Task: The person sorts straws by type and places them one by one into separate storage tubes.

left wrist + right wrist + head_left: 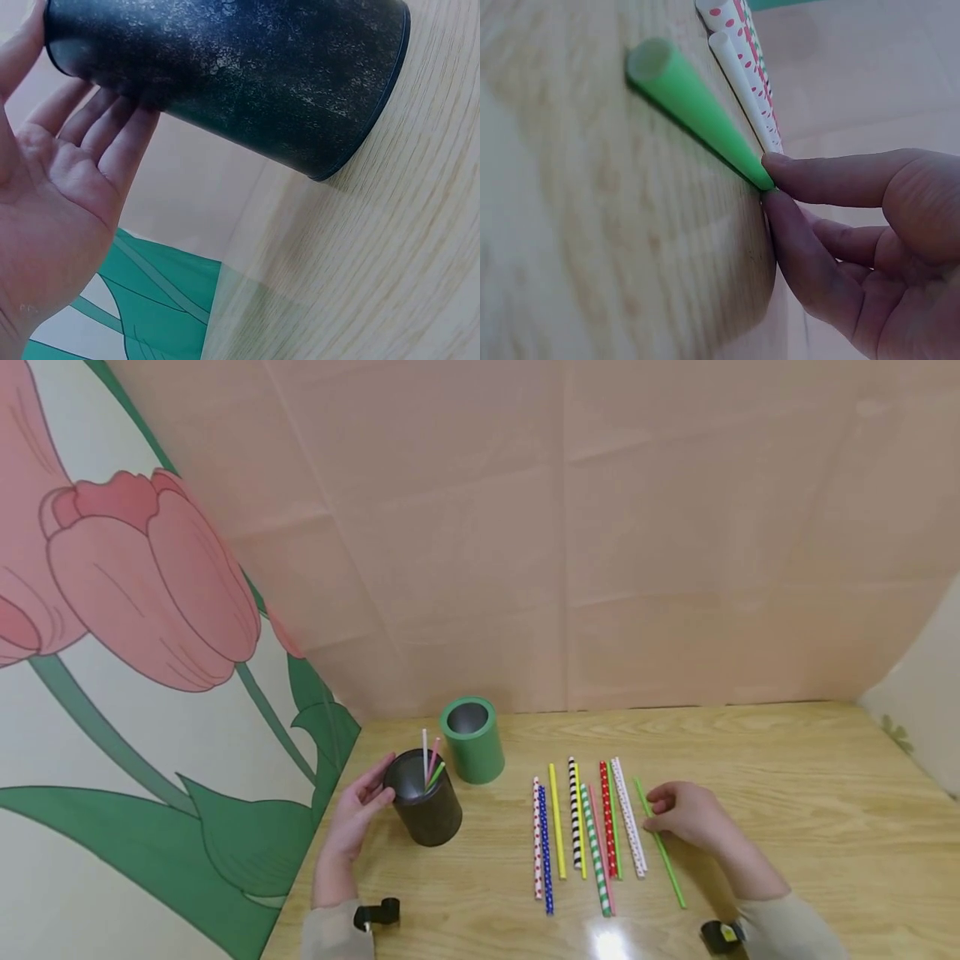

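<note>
My left hand (352,822) holds the black cup (431,817) near its rim, thumb on the near side and fingers around the far side. Inside it stand a white straw (425,756), a pink straw and a green one, all leaning right. In the left wrist view the cup's dark, mottled wall (247,82) fills the top, its base close over the wood. My right hand (693,814) pinches a plain green straw (670,866) between thumb and forefinger. That straw (697,109) lies along the table in the right wrist view, apart from the others.
Several paper straws lie side by side mid-table, among them a blue dotted straw (546,852), a black-striped straw (574,814) and a white dotted straw (628,818). A green cup (480,756) stands behind the black one. A tulip-painted wall (150,585) borders the left side.
</note>
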{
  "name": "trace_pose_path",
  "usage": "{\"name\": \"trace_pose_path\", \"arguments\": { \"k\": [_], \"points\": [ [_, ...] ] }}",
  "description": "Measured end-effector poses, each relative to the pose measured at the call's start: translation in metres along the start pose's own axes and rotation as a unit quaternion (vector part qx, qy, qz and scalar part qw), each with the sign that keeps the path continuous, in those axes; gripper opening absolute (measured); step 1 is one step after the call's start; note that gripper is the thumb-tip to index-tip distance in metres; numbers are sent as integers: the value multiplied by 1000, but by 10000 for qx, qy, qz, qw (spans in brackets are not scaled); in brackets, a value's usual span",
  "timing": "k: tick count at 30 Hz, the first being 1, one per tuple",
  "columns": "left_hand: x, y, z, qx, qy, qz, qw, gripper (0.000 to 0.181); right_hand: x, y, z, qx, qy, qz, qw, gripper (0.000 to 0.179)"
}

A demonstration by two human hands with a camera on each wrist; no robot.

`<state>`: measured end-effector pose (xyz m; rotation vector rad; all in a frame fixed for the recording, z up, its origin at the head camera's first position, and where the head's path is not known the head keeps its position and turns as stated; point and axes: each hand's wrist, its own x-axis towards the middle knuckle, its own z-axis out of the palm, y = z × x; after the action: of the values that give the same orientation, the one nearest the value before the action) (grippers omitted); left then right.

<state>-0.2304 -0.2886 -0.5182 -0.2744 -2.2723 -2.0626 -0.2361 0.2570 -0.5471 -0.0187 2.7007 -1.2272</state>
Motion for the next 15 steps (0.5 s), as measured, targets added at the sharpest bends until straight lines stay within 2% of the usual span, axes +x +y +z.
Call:
{"name": "trace_pose_path", "arguments": {
  "k": [7,15],
  "points": [
    [0,0,0,-61,-116,92,9999,57,1,1,-1,6,6,70,10000,48],
    [1,1,0,-68,-90,69,9999,57,-1,-3,-2,-16,-10,129,9999,49]
  ]
}}
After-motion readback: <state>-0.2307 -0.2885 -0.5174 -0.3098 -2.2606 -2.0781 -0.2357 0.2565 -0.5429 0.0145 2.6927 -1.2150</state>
